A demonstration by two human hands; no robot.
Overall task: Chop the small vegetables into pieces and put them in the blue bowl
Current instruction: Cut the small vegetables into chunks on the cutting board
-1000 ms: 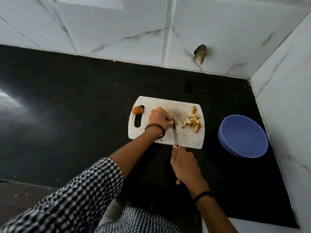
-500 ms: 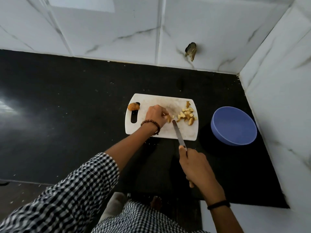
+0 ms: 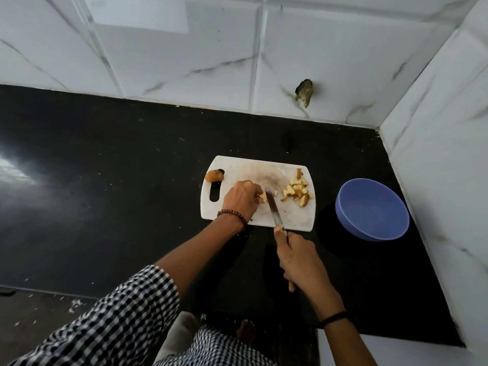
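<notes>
Vegetable piece (image 3: 264, 197) under left hand (image 3: 241, 198), knife (image 3: 273, 211) alongside

— What happens on the white board (image 3: 245, 165)?
— The left hand (image 3: 241, 198) holds a vegetable piece (image 3: 263, 197) there. The right hand (image 3: 301, 260) grips the knife (image 3: 273, 210), blade against the piece.
— And the blue bowl (image 3: 372, 210)?
— On the table (image 3: 132, 180), right of the board.
</notes>
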